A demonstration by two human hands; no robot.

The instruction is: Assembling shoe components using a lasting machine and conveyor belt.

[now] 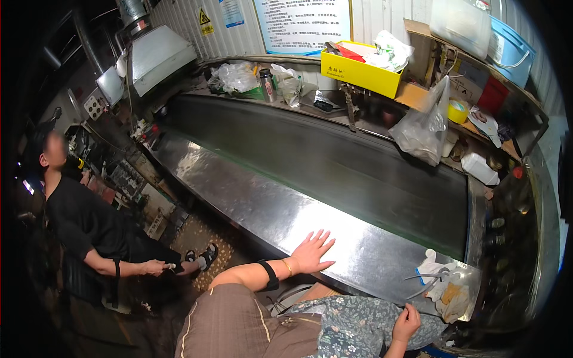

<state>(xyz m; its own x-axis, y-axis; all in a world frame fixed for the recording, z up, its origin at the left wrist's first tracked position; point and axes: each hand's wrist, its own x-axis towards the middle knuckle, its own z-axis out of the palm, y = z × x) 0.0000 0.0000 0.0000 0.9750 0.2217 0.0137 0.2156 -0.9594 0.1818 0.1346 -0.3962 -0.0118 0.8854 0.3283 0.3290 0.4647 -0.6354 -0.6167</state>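
Observation:
My left hand [311,253] lies flat on the near edge of a shiny metal ledge [239,200], fingers spread and holding nothing. A black band and a thin gold-coloured bracelet circle that wrist. My right hand [406,323] is over the flowered cloth [352,325] at my lap, its fingers curled closed with nothing showing in them. Beyond it, at the ledge's right end, lies a grey-handled tool [427,280] that looks like pliers or tongs. Under and around the tool are crumpled white gloves [452,298], stained yellow-brown in places.
A dark conveyor belt [334,161] runs behind the ledge. On the shelf beyond stand a yellow box [361,68], a flask [267,86] and plastic bags [236,79]. Another bag [422,125] hangs at the right, above a white bottle [479,169]. Left, a person in black [89,215] sits.

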